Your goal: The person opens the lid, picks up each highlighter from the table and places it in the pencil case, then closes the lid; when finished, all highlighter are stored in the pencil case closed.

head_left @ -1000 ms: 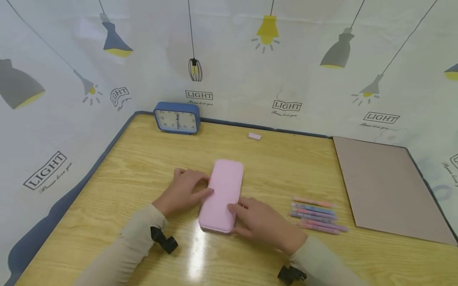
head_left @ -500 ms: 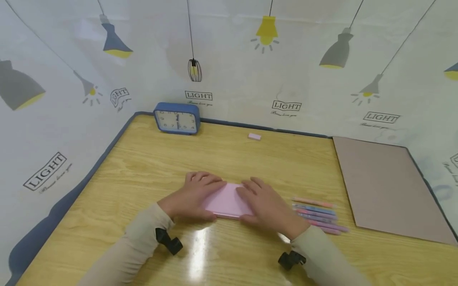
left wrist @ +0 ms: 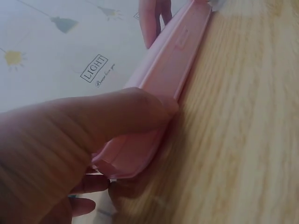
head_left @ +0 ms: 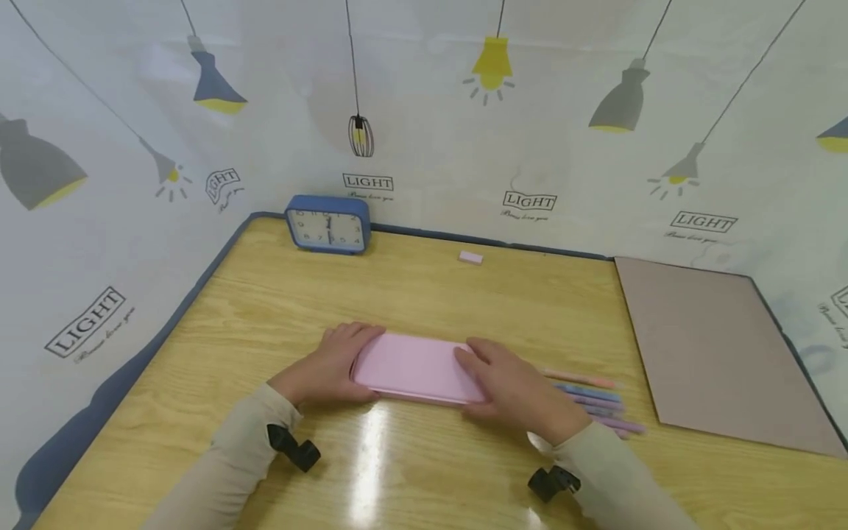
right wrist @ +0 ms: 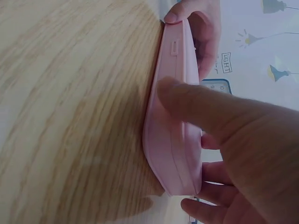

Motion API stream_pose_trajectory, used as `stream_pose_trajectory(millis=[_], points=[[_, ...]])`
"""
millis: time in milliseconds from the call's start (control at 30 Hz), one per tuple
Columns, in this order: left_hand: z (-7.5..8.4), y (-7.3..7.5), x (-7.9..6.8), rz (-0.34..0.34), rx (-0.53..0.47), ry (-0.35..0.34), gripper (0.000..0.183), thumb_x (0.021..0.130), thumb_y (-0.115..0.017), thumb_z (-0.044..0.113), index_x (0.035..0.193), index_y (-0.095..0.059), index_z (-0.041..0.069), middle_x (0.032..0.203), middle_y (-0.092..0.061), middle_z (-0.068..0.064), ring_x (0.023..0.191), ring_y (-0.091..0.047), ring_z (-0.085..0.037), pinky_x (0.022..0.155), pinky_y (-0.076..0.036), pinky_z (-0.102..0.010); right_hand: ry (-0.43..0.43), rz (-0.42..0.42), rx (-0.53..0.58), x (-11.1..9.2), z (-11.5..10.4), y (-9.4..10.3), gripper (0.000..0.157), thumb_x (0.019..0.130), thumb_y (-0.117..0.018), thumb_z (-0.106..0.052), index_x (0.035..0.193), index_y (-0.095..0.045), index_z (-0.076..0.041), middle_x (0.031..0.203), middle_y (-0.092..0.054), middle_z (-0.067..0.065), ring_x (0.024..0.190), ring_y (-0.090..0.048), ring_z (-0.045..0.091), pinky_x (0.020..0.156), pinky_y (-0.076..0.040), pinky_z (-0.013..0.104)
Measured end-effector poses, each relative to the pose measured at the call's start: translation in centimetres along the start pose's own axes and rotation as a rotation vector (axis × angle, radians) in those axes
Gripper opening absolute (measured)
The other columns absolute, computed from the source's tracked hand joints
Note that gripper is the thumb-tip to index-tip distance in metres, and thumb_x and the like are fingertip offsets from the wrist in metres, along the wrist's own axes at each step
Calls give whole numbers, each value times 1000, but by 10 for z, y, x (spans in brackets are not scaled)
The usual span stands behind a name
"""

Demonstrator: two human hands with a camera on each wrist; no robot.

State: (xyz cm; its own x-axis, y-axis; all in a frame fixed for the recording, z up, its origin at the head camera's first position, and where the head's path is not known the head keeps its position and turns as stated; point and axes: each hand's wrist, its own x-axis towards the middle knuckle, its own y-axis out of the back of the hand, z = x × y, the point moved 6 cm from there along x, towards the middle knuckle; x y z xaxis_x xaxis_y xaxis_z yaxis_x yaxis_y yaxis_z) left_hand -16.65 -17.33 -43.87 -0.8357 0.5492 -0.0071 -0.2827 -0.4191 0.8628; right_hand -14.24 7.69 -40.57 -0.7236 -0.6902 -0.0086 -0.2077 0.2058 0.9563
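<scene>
A pink pencil case (head_left: 417, 368) lies crosswise on the wooden table in front of me, its long side facing me. My left hand (head_left: 330, 369) grips its left end, thumb along the near side and fingers behind. At the other end my right hand (head_left: 518, 383) holds it the same way, the thumb on the near side in the right wrist view. A small clasp (right wrist: 174, 48) shows on that near side, and the lid is down. In the left wrist view the case (left wrist: 163, 70) stretches away along the tabletop, partly hidden by my thumb.
Several pastel pens (head_left: 596, 397) lie just right of my right hand, partly covered by it. Farther right is a flat brownish board (head_left: 722, 353). At the back stand a blue clock (head_left: 328, 227) and a small pink eraser-like block (head_left: 471, 258). Printed curtain surrounds the table (head_left: 265, 280).
The pencil case has turned from lengthwise to crosswise and then shifted slightly. Both hands have moved from its long sides to its two ends.
</scene>
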Motion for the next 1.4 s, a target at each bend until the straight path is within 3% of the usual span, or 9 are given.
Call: stream_pose_trajectory(millis=[300,433,967,1200,1400], points=[[-1,-1,-1,31,12,-61,97,69,-83,43,148,-39,6,141,-49,-11,127,-43,-27,106,-32,-50,37,-38,-91,11,1,3,79,79,-79,-46,140,-53,-4,138,-54,26,125,-55,39,104,-46,48],[-1,-2,-2,38,5,-85,97,70,-83,43,148,-39,5,141,-49,-11,128,-43,-27,105,-33,-50,10,-82,-87,15,1,4,78,78,-79,-47,141,-55,-7,138,-55,21,121,-59,35,103,-48,47],[-6,-7,-4,37,-18,-77,98,74,-80,48,152,-35,11,146,-46,-7,134,-42,-24,103,-32,-46,13,-140,-53,20,2,11,72,78,-76,-44,139,-57,-9,131,-60,19,108,-65,31,98,-51,45],[-8,-4,-5,22,-70,-56,102,74,-81,49,154,-30,14,150,-43,-6,137,-39,-25,105,-28,-48,49,-141,65,18,6,17,72,78,-72,-43,139,-57,-7,134,-61,17,116,-63,31,102,-49,44],[-14,-4,-6,59,-129,32,124,65,-88,50,157,-14,12,144,-48,-9,126,-42,-26,101,-27,-44,-22,-147,334,16,29,24,51,87,-68,-41,133,-63,-17,128,-66,-3,101,-61,9,92,-52,33]])
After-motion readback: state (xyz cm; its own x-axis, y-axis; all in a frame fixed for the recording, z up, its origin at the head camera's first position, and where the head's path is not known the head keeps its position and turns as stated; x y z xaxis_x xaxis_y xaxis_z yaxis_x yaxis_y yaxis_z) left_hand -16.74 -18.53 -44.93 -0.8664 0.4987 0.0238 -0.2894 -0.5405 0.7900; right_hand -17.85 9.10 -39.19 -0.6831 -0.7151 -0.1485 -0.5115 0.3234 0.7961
